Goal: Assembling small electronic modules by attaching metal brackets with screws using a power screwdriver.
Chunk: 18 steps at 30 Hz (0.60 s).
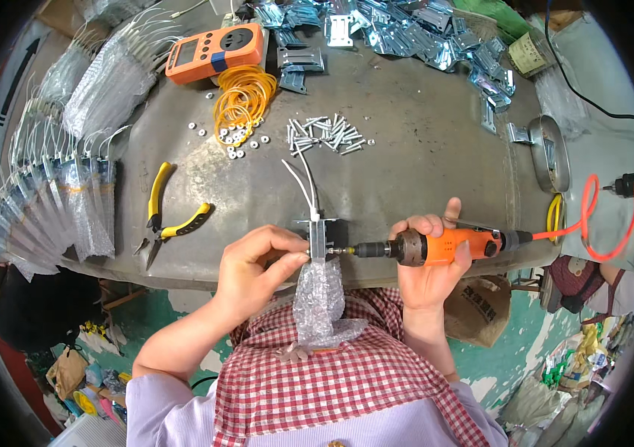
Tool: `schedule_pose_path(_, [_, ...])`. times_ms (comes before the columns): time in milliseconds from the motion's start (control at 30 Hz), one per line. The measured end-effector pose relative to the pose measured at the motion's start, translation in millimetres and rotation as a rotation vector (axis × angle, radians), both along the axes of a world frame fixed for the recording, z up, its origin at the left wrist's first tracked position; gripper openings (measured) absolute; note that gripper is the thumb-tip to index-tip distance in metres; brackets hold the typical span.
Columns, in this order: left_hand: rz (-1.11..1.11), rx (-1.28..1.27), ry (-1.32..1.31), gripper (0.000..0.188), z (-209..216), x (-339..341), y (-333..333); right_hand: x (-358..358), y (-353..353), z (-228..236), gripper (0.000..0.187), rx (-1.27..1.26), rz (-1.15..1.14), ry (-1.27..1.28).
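My right hand (425, 283) is wrapped around an orange power screwdriver (442, 249), which lies level and points left. Its bit meets the side of a small metal bracket (318, 240) at the table's front edge. Two white wires (308, 190) rise from the bracket, and clear bubble wrap (318, 302) hangs below it toward my lap. On the bracket's other side is my left hand (254, 268), thumb and forefinger pinched at its edge; what sits between the fingertips is too small to make out. Loose screws (343, 136) lie in a pile beyond the bracket.
Yellow-handled pliers (157, 216) lie open at left, near several bubble-wrapped wired parts (86, 194). Farther back are an orange meter (216, 52), yellow rubber bands (246, 93), white washers (236, 138) and heaped metal brackets (414, 37). At right stands a metal dish (549, 153) beside a coiled orange hose (589, 216).
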State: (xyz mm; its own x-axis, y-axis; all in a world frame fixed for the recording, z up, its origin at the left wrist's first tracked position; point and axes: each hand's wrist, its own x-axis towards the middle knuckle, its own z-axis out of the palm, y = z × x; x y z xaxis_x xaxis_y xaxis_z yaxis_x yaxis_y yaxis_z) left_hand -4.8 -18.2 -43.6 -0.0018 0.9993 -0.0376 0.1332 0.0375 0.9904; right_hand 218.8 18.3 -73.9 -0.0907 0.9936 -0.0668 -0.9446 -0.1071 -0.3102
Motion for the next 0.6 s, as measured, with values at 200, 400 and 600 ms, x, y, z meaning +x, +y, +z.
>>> schedule_pose_path(200, [-0.506, -0.021, 0.496, 0.030, 25, -14, 19, -6, 1, 7, 0.044, -0.020, 0.027, 0.013])
schedule_pose_path(400, [-0.495, -0.177, 0.347, 0.036, 26, -10, 24, -8, 4, -7, 0.033, 0.012, 0.020, 0.088])
schedule_pose_path(600, [-0.490, -0.225, 0.299, 0.036, 22, -12, 22, -10, 4, -11, 0.032, 0.046, 0.006, 0.081])
